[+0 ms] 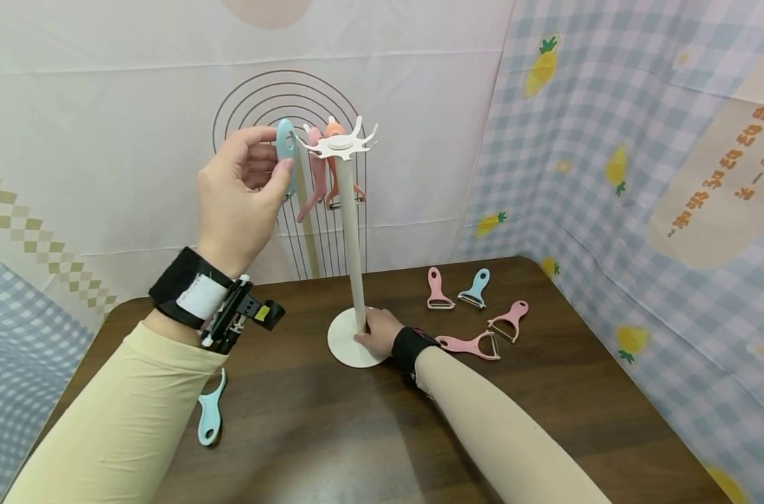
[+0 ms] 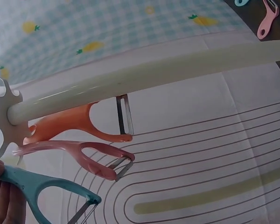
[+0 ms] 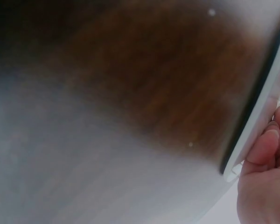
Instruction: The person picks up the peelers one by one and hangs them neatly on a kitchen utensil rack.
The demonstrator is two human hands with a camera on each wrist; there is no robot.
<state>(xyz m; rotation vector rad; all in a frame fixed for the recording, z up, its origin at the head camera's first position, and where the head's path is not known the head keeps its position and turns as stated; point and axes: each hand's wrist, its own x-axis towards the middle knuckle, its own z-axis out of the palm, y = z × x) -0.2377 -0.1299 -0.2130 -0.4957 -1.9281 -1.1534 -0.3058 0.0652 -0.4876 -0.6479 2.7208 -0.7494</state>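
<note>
My left hand pinches a light blue peeler by its handle, close to the hooked top of a white stand. In the left wrist view the peeler's blade end points away from my fingers; whether its hole touches a hook cannot be told. A pink peeler and an orange peeler hang from neighbouring hooks. Down at the round base, my right hand grips the bottom of the stand's pole, thumb in front. Some of its fingers are hidden in the head view.
Right of the stand, several peelers lie on the brown table, among them a blue peeler and a pink peeler. A light blue peeler lies by my left forearm. Printed cloth hangs behind.
</note>
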